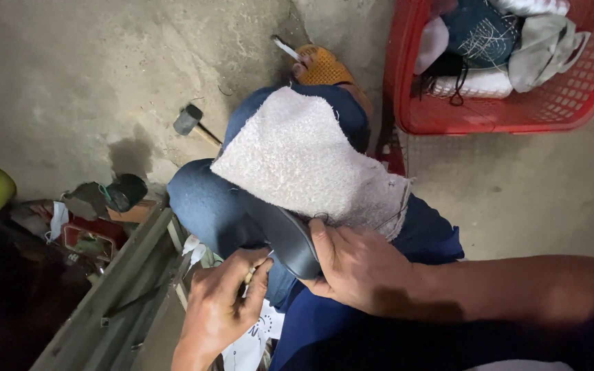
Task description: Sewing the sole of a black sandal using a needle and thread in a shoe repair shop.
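Note:
I sit with a pale rough towel (304, 158) draped over my knee in blue jeans (201, 199). My right hand (359, 264) reaches in from the right and grips a dark, curved shoe part (287, 237) that rests against the towel's lower edge. My left hand (221, 302) comes up from below, fingers closed around a small tool with a light handle (250, 273), its tip right at the edge of the dark shoe part. The tool's point is hidden by my fingers.
A hammer (188, 120) lies on the concrete floor left of my knee. My foot wears an orange sandal (324, 69). A red plastic basket (407, 103) with shoes and cloth stands at top right. A grey-green metal box (125, 275) and clutter sit at left.

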